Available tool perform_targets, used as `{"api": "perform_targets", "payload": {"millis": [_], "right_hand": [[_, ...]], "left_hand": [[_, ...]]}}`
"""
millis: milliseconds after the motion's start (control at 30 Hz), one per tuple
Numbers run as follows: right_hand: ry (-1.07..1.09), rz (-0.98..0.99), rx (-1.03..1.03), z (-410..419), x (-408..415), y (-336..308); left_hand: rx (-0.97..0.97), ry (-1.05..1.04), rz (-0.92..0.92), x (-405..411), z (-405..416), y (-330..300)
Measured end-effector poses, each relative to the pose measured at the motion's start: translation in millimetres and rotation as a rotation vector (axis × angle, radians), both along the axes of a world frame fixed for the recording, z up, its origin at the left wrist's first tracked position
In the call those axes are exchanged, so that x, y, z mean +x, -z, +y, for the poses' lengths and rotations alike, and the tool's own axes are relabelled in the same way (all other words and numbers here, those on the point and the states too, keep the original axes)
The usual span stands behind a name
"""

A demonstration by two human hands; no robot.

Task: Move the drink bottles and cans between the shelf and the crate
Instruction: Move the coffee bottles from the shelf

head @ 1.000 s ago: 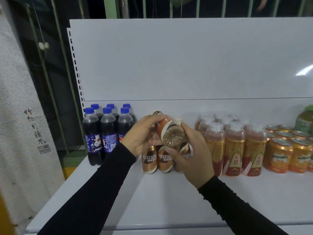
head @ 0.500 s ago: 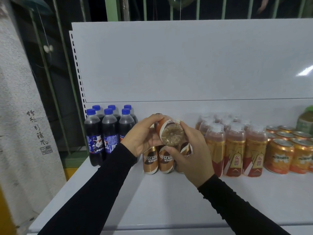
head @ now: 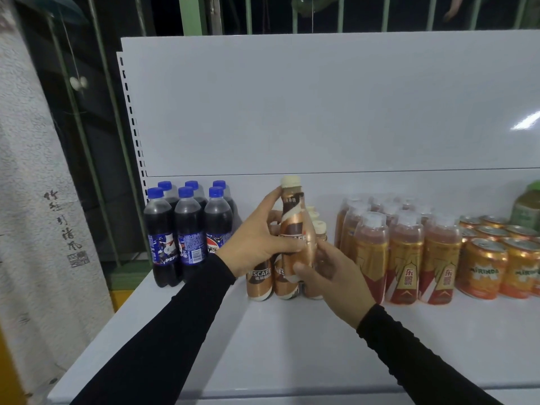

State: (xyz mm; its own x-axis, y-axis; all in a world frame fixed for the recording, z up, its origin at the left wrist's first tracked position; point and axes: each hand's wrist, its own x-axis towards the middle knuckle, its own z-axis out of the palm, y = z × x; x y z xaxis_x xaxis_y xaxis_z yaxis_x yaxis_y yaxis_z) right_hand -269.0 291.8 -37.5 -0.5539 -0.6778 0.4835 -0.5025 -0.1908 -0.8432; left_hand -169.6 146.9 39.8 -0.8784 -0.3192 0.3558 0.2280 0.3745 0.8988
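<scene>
A brown Nescafe coffee bottle [head: 295, 226] with a cream cap stands upright in the air above the white shelf [head: 292, 340]. My left hand [head: 254, 244] grips its middle from the left, thumb across the label. My right hand [head: 330, 270] holds its lower part from the right, fingers curled round the base. Behind and below the held bottle stand more Nescafe bottles [head: 258, 280] in a small group on the shelf, partly hidden by my hands.
Several blue-capped Pepsi bottles [head: 187, 229] stand at the left. Orange bottles with white caps [head: 406, 252] and orange Mirinda cans [head: 482, 267] fill the right, with a green bottle [head: 526, 206] behind. The shelf's back panel [head: 321, 112] rises behind. A patterned wall hanging [head: 38, 200] hangs left.
The held Nescafe bottle has turned from lying with its base toward me to standing upright, cap up. My right hand dropped from its side to its lower part.
</scene>
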Motion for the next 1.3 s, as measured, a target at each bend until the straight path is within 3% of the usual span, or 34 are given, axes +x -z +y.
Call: {"api": "perform_targets", "payload": {"millis": [200, 500, 800, 967, 1067, 1300], "right_hand": [[0.053, -0.116, 0.030, 2.7, -6.7, 31.1], [0.123, 0.034, 0.152, 6.7, -21.5, 66.1], [0.109, 0.098, 0.164, 7.6, -21.4, 67.0], [0.021, 0.124, 0.175, 12.4, -13.8, 58.5], [0.006, 0.187, 0.288, 17.3, -15.7, 52.5], [-0.011, 0.461, 0.888, 30.8, -25.3, 57.3]], "left_hand": [[-0.092, -0.051, 0.095, 0.4, 0.2, -0.7], [-0.267, 0.074, -0.035, 8.6, 5.0, 10.2], [-0.273, 0.030, -0.030, 8.9, 3.5, 11.7], [-0.401, -0.100, -0.025, 4.8, 0.0, 5.6], [-0.393, -0.144, -0.020, 0.4, -4.5, -5.8], [-0.335, -0.194, 0.024, -17.0, -23.8, -53.0]]}}
